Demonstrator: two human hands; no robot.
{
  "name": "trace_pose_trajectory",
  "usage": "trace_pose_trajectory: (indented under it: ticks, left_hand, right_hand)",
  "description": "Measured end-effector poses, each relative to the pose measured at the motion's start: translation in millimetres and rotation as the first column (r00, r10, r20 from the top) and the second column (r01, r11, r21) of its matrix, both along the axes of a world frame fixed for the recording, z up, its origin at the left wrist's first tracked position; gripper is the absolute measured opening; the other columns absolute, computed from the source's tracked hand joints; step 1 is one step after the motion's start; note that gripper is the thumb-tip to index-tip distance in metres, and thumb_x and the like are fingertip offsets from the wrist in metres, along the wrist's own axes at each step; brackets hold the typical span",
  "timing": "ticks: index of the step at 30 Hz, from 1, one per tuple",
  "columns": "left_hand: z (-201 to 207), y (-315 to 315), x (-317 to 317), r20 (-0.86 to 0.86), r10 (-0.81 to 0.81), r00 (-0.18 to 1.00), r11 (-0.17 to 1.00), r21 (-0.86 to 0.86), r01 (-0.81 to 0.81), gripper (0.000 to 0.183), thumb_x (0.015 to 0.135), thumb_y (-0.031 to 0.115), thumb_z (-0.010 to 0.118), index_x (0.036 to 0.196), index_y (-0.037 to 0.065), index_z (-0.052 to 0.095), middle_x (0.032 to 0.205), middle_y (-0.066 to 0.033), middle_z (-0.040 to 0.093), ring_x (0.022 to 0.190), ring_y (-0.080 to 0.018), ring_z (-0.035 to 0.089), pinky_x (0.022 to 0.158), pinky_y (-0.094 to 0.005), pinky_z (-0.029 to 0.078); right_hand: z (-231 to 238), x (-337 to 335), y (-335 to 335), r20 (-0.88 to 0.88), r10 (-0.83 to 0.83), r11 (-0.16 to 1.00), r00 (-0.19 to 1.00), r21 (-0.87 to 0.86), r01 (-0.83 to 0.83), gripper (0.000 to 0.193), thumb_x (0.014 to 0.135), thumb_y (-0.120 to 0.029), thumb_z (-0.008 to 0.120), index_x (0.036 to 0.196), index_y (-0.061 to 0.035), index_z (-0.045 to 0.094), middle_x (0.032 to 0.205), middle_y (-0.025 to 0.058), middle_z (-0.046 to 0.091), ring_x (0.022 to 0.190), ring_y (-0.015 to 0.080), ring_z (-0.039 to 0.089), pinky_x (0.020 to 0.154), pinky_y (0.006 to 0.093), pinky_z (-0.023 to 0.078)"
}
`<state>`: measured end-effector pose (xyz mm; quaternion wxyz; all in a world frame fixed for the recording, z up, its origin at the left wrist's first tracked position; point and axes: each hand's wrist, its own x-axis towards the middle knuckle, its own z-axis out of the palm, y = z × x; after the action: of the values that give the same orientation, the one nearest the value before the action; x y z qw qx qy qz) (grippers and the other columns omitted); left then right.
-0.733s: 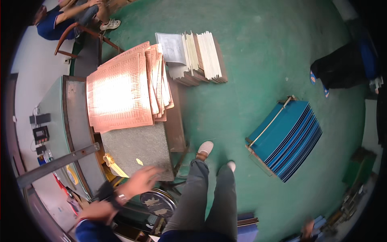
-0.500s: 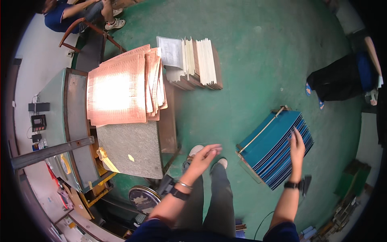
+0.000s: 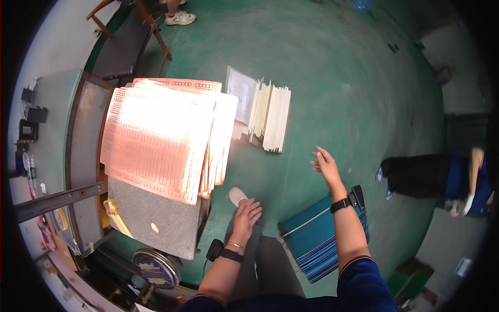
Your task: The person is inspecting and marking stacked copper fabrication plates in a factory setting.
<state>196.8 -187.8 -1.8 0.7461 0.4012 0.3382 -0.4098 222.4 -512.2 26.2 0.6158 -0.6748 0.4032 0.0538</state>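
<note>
My left hand (image 3: 245, 221) is in the air in front of my legs, fingers apart and holding nothing. Out over the green floor reaches my right hand (image 3: 326, 166), also open and without anything in it. Below my right forearm, a rack of blue panels (image 3: 306, 231) stands on the floor, partly hidden by the arm. To the left, a stack of copper-coloured sheets (image 3: 156, 151) with a printed pattern lies unevenly on a grey stone-like tabletop (image 3: 156, 221); glare washes out part of it. Beyond my hands is a row of upright pale boards (image 3: 275, 119).
A round stool (image 3: 156, 268) stands below the tabletop. A metal bar (image 3: 60, 202) juts in at the left, beside a glass-topped bench (image 3: 49, 125). At the upper left are a chair (image 3: 119, 54) and someone's shoe (image 3: 180, 18). Another person (image 3: 426, 176) stands at the right.
My view has shifted, so the copper sheets and boards sit lower. My right hand has moved away from the blue panels, out over the floor. My left hand's fingers have spread.
</note>
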Motion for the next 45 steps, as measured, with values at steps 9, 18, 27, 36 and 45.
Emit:
trace_pose_trajectory:
  ticks: [9, 18, 27, 36, 45]
  left_hand:
    - [-35, -49, 19, -0.100, 0.134, 0.986, 0.991, 0.033, -0.131, 0.040, 0.094, 0.027, 0.047, 0.126, 0.004, 0.043, 0.118, -0.0125, 0.054, 0.104, -0.0239, 0.055, 0.090, -0.0366, 0.044]
    - [-117, -142, 37, -0.129, 0.426, 0.896, 0.894, 0.211, -0.395, 0.053, 0.093, 0.040, 0.049, 0.129, 0.003, 0.039, 0.122, -0.0138, 0.050, 0.112, -0.0273, 0.050, 0.093, -0.0410, 0.042]
    - [-185, -256, 46, -0.117, 0.680, 0.724, 0.686, 0.452, -0.571, 0.064, 0.091, 0.049, 0.049, 0.137, 0.008, 0.032, 0.139, -0.0136, 0.035, 0.122, -0.0286, 0.039, 0.097, -0.0466, 0.037]
    - [-262, -290, 61, -0.363, 0.853, 0.375, 0.466, 0.206, -0.860, 0.092, 0.082, 0.068, 0.043, 0.144, 0.009, 0.011, 0.142, -0.0208, 0.025, 0.121, -0.0372, 0.039, 0.094, -0.0531, 0.037]
    - [-288, -324, 54, -0.559, 0.561, 0.610, 0.782, 0.116, -0.613, 0.070, 0.083, 0.065, 0.045, 0.129, 0.013, 0.046, 0.126, -0.0074, 0.052, 0.112, -0.0268, 0.051, 0.088, -0.0498, 0.044]
  right_hand:
    - [-68, 103, -80, -0.274, 0.218, 0.971, 0.937, -0.041, -0.237, 0.049, 0.094, -0.033, 0.047, 0.136, -0.0075, 0.039, 0.125, 0.0122, 0.053, 0.099, 0.0222, 0.059, 0.082, 0.0355, 0.048]
    - [-231, 238, -182, -0.138, 0.609, 0.693, 0.781, -0.386, -0.609, 0.064, 0.086, -0.038, 0.060, 0.134, -0.0010, 0.038, 0.131, 0.0184, 0.047, 0.116, 0.0301, 0.050, 0.095, 0.0365, 0.042]
    - [-303, 320, -161, -0.009, 0.784, 0.540, 0.620, -0.483, -0.690, 0.052, 0.077, -0.033, 0.069, 0.115, -0.0002, 0.056, 0.112, 0.0204, 0.056, 0.104, 0.0345, 0.054, 0.090, 0.0383, 0.043]
    - [-292, 304, -202, 0.057, 0.786, 0.565, 0.615, -0.470, -0.679, 0.044, 0.073, -0.024, 0.075, 0.110, -0.0046, 0.060, 0.099, 0.0152, 0.059, 0.094, 0.0291, 0.057, 0.083, 0.0343, 0.046]
    - [-301, 365, -240, -0.648, 0.741, 0.257, 0.174, 0.035, -0.966, 0.072, 0.074, -0.058, 0.062, 0.113, 0.0020, 0.059, 0.114, 0.0207, 0.060, 0.107, 0.0334, 0.057, 0.088, 0.0355, 0.045]
